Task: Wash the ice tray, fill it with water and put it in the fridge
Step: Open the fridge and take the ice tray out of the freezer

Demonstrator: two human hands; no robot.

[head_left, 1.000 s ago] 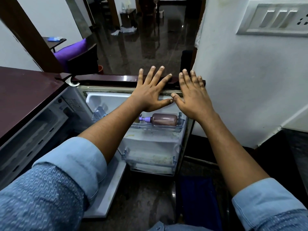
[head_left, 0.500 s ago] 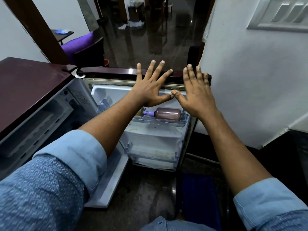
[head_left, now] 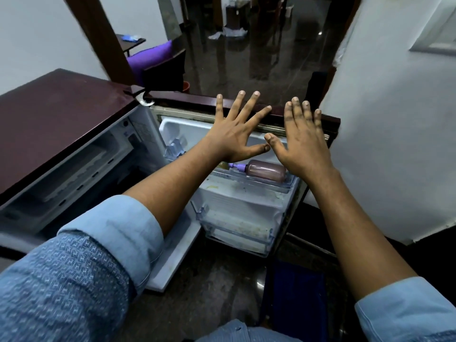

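Note:
A small maroon fridge [head_left: 61, 114] stands at the left with its door [head_left: 306, 117] swung wide open toward me. My left hand [head_left: 237, 129] and my right hand [head_left: 301, 137] are stretched out flat side by side in front of the door's top edge, fingers straight and spread, thumbs nearly touching, holding nothing. Whether they touch the door I cannot tell. The freezer compartment [head_left: 74, 169] at the fridge's top is open and dim; a pale flat shape lies inside it, too dark to identify. No ice tray is clearly visible.
The door shelves hold a brownish bottle with a purple cap [head_left: 264, 170] lying on its side and clear plastic bins [head_left: 237, 228] below. A white wall [head_left: 394, 144] is close on the right. A dark glossy floor [head_left: 259, 58] runs ahead; a purple cushion [head_left: 150, 55] sits at the back left.
Both hands stay flat and empty over the door's top edge. The view has shifted slightly, so the fridge and door sit lower and nearer in frame.

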